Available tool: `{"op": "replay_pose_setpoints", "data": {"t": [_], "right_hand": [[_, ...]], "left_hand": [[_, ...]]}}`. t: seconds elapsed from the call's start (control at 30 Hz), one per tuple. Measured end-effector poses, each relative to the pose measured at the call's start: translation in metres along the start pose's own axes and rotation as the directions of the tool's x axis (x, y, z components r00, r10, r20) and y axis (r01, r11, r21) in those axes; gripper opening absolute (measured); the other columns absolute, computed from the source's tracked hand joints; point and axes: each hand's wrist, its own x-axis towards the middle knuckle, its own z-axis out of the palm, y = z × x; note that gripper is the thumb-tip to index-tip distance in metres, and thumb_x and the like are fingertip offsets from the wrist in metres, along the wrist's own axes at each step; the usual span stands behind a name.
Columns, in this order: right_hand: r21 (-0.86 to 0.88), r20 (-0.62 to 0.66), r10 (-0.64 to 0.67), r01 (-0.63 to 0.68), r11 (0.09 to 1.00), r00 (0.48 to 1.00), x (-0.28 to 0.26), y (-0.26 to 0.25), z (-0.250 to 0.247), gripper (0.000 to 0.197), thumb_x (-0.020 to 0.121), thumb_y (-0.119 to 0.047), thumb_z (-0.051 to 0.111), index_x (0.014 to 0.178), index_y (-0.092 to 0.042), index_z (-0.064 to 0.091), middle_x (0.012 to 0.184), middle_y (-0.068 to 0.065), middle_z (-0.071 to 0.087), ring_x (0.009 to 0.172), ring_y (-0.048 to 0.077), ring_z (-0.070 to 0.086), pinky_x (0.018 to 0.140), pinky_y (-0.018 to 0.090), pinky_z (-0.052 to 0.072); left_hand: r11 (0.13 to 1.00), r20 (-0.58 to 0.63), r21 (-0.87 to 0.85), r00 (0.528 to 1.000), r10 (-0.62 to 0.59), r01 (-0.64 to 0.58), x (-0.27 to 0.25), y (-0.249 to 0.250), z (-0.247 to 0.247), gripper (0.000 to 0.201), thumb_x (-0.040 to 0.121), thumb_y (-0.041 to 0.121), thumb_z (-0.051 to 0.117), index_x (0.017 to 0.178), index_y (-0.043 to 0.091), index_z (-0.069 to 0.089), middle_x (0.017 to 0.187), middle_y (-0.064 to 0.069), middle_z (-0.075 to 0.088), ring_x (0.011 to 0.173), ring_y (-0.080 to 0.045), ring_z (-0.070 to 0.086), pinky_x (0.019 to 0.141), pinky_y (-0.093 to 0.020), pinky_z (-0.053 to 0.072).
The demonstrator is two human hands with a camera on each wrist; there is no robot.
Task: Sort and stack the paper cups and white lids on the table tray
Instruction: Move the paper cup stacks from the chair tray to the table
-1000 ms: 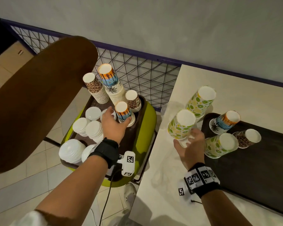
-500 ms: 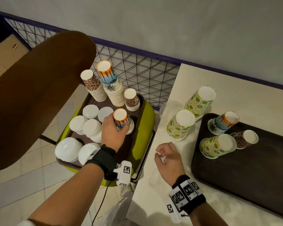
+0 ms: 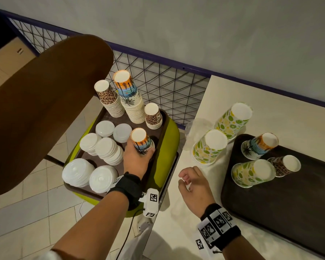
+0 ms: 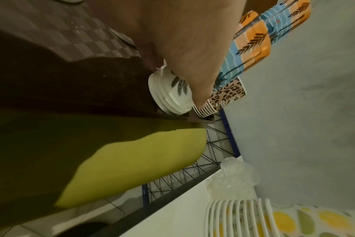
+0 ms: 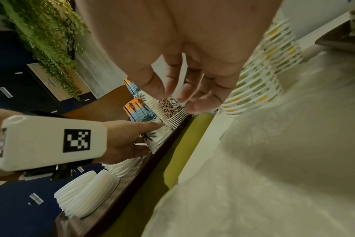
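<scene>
My left hand [image 3: 137, 158] grips a short stack of palm-print cups [image 3: 141, 140] standing upside down on the brown tray [image 3: 159, 162] that lies on the green chair. In the left wrist view the fingers wrap the stack of palm-print cups [image 4: 172, 91] near its rims. My right hand [image 3: 192, 182] hovers over the table edge, fingers loosely curled, holding nothing; the right hand's fingers [image 5: 172, 86] hang free. On the dark table tray [image 3: 281, 203] stand a palm cup [image 3: 259, 146], a lime-print cup [image 3: 251, 172] and a leopard cup [image 3: 284, 166].
Tall leopard stack [image 3: 109, 98], tall palm stack [image 3: 129, 96] and a short leopard stack [image 3: 153, 116] stand at the chair tray's back; several white lid piles [image 3: 107, 149] at its left. Two lime-print stacks [image 3: 210, 146] stand on the table by crumpled plastic [image 3: 194, 126]. A brown chair back [image 3: 36, 109] looms left.
My right hand let go of the lime-print stack and drew back toward the table's near edge. My left hand closed round the short palm-print stack.
</scene>
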Motion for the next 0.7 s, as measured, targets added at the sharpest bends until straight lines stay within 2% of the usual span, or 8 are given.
{"op": "replay_pose_setpoints", "data": {"t": [0.17,0.27,0.43,0.53,0.6,0.63,0.7], "right_hand": [[0.026,0.019,0.008,-0.009,1.0,1.0,-0.003,0.003,0.003,0.019,0.087,-0.007,0.062,0.094,-0.024,0.061,0.098,-0.011,0.048,0.091,0.012,0.055,0.068,0.013,0.044],[0.05,0.036,0.036,-0.037,0.998,0.999,-0.004,0.004,0.005,0.019,0.086,-0.008,0.061,0.094,-0.025,0.061,0.098,-0.011,0.048,0.089,0.013,0.055,0.067,0.016,0.044],[-0.002,0.055,0.01,-0.01,1.0,0.998,-0.001,-0.004,0.004,0.02,0.088,-0.008,0.061,0.095,-0.027,0.059,0.099,-0.014,0.047,0.093,0.008,0.054,0.067,0.011,0.043],[0.011,0.022,-0.028,0.028,1.0,0.999,0.002,-0.012,0.003,0.024,0.087,-0.003,0.061,0.095,-0.025,0.058,0.097,-0.015,0.048,0.093,0.004,0.053,0.069,0.008,0.042],[0.047,-0.007,-0.044,0.045,0.998,0.999,0.006,-0.02,0.003,0.027,0.086,0.002,0.061,0.096,-0.024,0.059,0.095,-0.012,0.05,0.091,0.003,0.053,0.07,0.008,0.042],[0.071,-0.018,-0.039,0.04,0.997,0.999,0.009,-0.024,0.003,0.028,0.086,0.003,0.061,0.097,-0.023,0.059,0.095,-0.01,0.051,0.09,0.003,0.053,0.07,0.008,0.042],[0.144,-0.028,0.006,-0.002,0.99,1.0,0.018,-0.033,0.003,0.03,0.087,0.002,0.061,0.102,-0.023,0.057,0.095,-0.004,0.053,0.086,0.005,0.053,0.07,0.012,0.044]], "left_hand": [[0.999,0.002,0.035,1.0,-0.007,0.007,0.0,-0.001,0.004,0.084,0.085,0.036,0.082,0.152,0.023,0.035,0.148,-0.002,0.053,0.136,-0.023,0.051,0.115,-0.042,0.044],[0.998,0.025,0.067,1.0,0.001,-0.003,0.002,-0.003,0.006,0.088,0.085,0.036,0.081,0.155,0.026,0.029,0.148,-0.005,0.049,0.137,-0.026,0.047,0.115,-0.048,0.044],[0.994,0.052,0.11,0.999,-0.003,-0.003,0.0,0.004,0.002,0.086,0.083,0.03,0.082,0.153,0.026,0.032,0.143,-0.013,0.045,0.132,-0.028,0.044,0.114,-0.043,0.042],[0.997,0.062,0.078,0.998,0.004,-0.009,-0.004,0.007,-0.006,0.088,0.079,0.034,0.082,0.152,0.028,0.035,0.142,-0.009,0.048,0.13,-0.025,0.045,0.113,-0.043,0.042],[1.0,0.055,0.017,0.998,0.025,-0.026,-0.007,0.011,-0.013,0.088,0.073,0.045,0.079,0.149,0.032,0.037,0.14,-0.002,0.054,0.13,-0.022,0.049,0.111,-0.047,0.047],[0.999,0.038,-0.019,0.999,0.036,-0.035,-0.01,0.014,-0.017,0.087,0.071,0.05,0.078,0.147,0.034,0.039,0.139,0.002,0.056,0.129,-0.021,0.052,0.109,-0.048,0.049],[0.996,-0.003,-0.07,0.998,0.063,-0.063,-0.016,0.021,-0.026,0.08,0.071,0.048,0.08,0.142,0.037,0.044,0.133,0.009,0.06,0.125,-0.016,0.057,0.106,-0.044,0.051]]}}
